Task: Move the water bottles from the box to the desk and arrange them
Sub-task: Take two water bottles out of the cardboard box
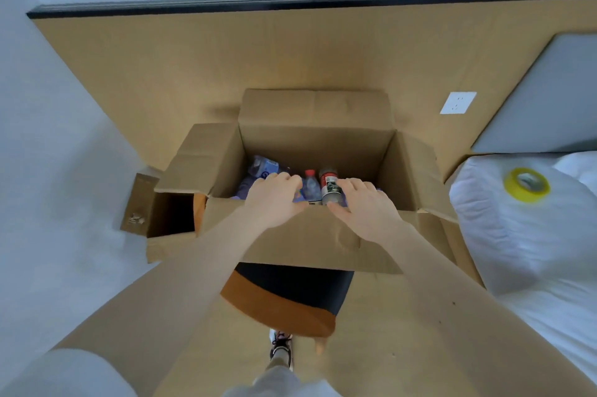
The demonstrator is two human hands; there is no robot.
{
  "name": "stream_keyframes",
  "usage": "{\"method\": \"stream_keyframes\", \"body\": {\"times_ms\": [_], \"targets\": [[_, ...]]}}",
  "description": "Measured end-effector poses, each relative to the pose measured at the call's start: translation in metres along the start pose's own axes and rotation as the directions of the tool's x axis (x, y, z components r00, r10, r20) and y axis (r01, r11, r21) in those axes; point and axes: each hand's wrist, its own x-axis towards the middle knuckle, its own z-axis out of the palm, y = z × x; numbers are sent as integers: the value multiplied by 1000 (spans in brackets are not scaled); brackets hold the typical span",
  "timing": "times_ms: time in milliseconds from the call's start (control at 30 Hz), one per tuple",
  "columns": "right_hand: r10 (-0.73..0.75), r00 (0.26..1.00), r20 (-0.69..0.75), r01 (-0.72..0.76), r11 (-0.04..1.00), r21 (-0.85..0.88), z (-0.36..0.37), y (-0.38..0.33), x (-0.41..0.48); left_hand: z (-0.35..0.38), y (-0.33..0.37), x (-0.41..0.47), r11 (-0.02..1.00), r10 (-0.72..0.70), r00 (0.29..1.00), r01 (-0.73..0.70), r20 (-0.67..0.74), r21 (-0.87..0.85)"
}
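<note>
Reaching into box (pixel 310 138): left hand (pixel 274 199) curled, grip unclear; right hand (pixel 365 209) grasping one bottle (pixel 331 186); three bottles visible.

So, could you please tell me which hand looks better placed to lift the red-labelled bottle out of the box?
The right hand: its grip already curls around the red-labelled bottle inside the box. The left hand rests over the bottles further left, beside the red-capped clear bottle.

The open brown cardboard box (pixel 310 134) rests on a round orange-and-black stool (pixel 284 296) against the tan wooden wall panel (pixel 193 67), clear plastic water bottles (pixel 311 186) inside it, a smaller brown carton (pixel 142 202) at its left, and a white-sheeted bed (pixel 529 251) carrying a yellow tape roll (pixel 526 185) at its right.
</note>
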Motion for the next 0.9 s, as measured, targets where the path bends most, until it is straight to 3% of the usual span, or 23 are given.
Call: {"method": "stream_keyframes", "body": {"times_ms": [367,900], "targets": [[150,985,80,-147,988,-37,-6,-9,120,-21,-72,138,986,140,989,-135,51,-99],[237,869,434,-258,966,-12,77,51,183,76,-102,180,991,-6,911,61,411,-121]]}}
